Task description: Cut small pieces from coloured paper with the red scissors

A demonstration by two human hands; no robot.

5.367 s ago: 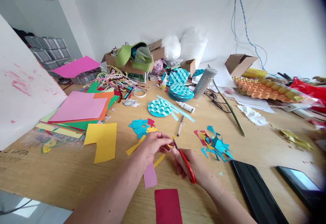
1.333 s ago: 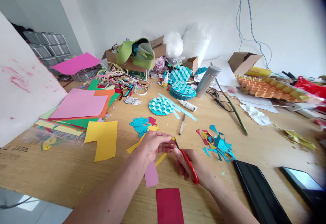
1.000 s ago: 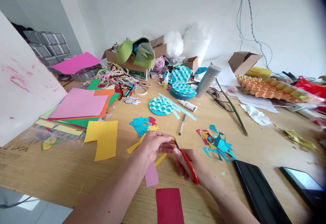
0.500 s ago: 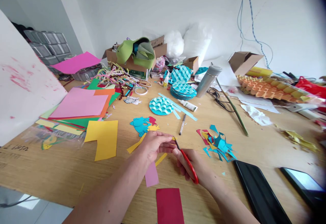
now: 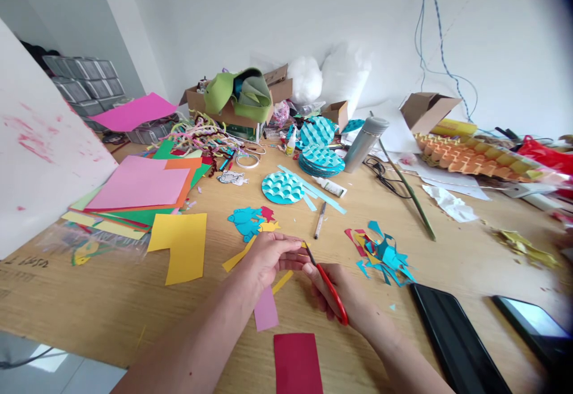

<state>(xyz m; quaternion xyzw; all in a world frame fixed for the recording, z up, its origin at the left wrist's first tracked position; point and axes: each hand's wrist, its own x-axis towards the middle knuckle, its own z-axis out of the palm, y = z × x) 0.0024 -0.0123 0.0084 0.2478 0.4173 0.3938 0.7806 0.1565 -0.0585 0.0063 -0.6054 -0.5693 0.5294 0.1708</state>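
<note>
Red-handled scissors point(image 5: 333, 292) are in my right hand point(image 5: 342, 289), its fingers wrapped round the handles. Their dark blades point up and left to the fingertips of my left hand point(image 5: 277, 254). Between those fingertips a small piece of yellow paper point(image 5: 305, 243) is pinched, mostly hidden by the fingers. Just beyond my left hand lie blue paper fish point(image 5: 245, 222), a small yellow fish point(image 5: 269, 226) and a red cut-out point(image 5: 267, 213). Under and beside my left wrist are a pink paper strip point(image 5: 266, 310) and yellow strips point(image 5: 239, 256). A dark red paper rectangle point(image 5: 298, 364) lies closest to me.
Paper scraps point(image 5: 389, 256) and a black phone point(image 5: 456, 334) lie to the right. A pen point(image 5: 320, 221), a scalloped blue disc point(image 5: 282, 187) and a grey flask point(image 5: 364, 143) are farther back. On the left are yellow paper point(image 5: 188, 248) and stacked coloured sheets point(image 5: 134, 185).
Both hands stay almost where they were, with the scissors and the yellow paper still held. The view has shifted very slightly.
</note>
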